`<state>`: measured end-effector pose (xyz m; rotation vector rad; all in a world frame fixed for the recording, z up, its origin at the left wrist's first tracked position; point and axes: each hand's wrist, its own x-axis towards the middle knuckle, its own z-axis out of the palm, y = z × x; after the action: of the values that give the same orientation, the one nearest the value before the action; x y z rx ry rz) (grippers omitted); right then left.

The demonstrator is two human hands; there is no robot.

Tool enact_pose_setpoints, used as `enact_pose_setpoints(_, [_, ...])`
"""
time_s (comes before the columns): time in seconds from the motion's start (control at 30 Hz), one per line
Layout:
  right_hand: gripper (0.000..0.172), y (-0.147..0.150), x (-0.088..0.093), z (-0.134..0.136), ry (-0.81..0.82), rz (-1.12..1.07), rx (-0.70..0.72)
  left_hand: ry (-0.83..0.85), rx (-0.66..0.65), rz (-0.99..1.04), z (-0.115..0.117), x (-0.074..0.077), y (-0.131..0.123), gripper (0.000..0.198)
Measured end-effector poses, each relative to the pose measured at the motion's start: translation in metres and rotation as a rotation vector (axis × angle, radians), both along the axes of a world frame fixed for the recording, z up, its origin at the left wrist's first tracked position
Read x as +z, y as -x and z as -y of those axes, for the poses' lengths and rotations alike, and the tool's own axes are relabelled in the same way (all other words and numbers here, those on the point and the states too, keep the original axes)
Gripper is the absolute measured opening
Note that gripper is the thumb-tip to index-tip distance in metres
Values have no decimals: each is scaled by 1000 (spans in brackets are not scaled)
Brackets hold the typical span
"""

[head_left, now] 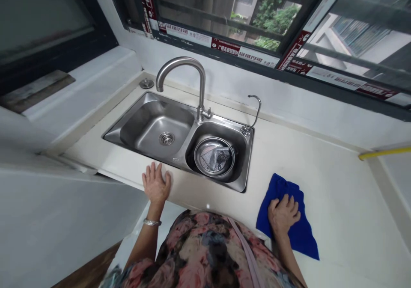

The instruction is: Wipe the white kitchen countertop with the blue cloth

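Right of the stainless-steel double-bowl sink (154, 125), the right hand (283, 214) lies loosely spread on a creased royal-blue cloth (303, 231) on the cream tabletop (346, 194); the left hand (156, 184), fingers splayed, rests before the sink. Sideways pushing could bunch the cloth.

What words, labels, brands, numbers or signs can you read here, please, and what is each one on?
"广程高级铝型材": red label on the window frame.
Other red labels there: too blurred to read surely.
White strips there: characters too small to read surely.
Sink, front rim: small mark, unreadable.
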<state>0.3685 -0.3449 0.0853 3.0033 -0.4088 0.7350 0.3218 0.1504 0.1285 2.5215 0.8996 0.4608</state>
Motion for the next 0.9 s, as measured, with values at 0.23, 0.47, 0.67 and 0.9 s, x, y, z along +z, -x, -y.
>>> enact_pose_setpoints(0.23, [61, 9, 3, -15, -8, -48, 4, -40, -10, 6, -1, 1, -1, 63])
enact_pose_setpoints(0.47, [60, 23, 13, -43, -10, -206, 236, -65, -11, 18, -4, -5, -2, 62])
enact_pose_setpoints(0.67, [57, -32, 23, -40, 18, -296, 400, -74, 5, 32, -2, -2, -2, 61])
enact_pose_setpoints(0.9, [60, -137, 30, -48, -11, -307, 340, -91, 3, 21, -4, 0, -2, 61])
